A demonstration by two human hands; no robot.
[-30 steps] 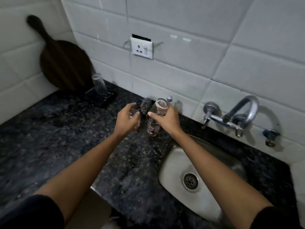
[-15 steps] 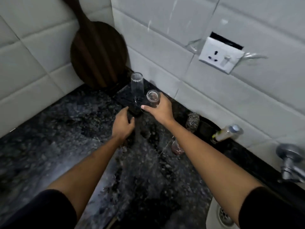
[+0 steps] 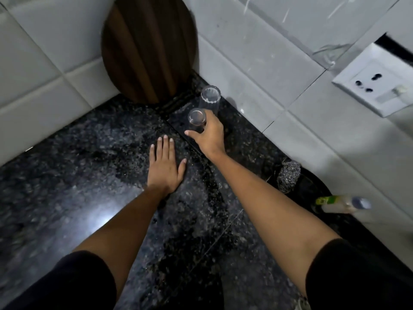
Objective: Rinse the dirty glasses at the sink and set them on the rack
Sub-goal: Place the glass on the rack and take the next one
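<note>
**Entry: small glass at the rack, right hand placing**

Item 1. Small glass [image 3: 196, 118]. Stands on end, long axis upright, within the curl of the right hand [image 3: 209, 136]. Thumb tip lies on its near-left side; the other fingers [image 3: 213, 120] wrap its far side. Which end is up cannot be told for certain; a round end faces the camera. It sits over the dark rack [image 3: 178, 125], a flat black tray at the counter's back corner. Whether its foot already touches the tray cannot be told.

Item 2. Tall glass [image 3: 210, 98]. Stands upright on the same rack, just beyond the right fingertips and close beside the small glass; contact between the two cannot be made out.

Item 3. Left hand [image 3: 164, 166]. Fingers straight and spread, palm down, resting flat on the counter [image 3: 89, 175]. Holds nothing. It lies to the near-left of the right thumb, off the rack's edge.

Item 4. Surroundings. Wooden board [image 3: 149, 45] leans in the wall corner beyond the fingertips. Steel scrubber [image 3: 288, 175] and bottle [image 3: 344, 204] lie behind the right wrist, beside the forearm.

Assessment. The right hand is the nearer and the only one engaged. The coming move likely turns on the narrow gap between the two glasses: release should go straight, fingers drawing back toward the wrist, to avoid knocking the tall glass.
</note>
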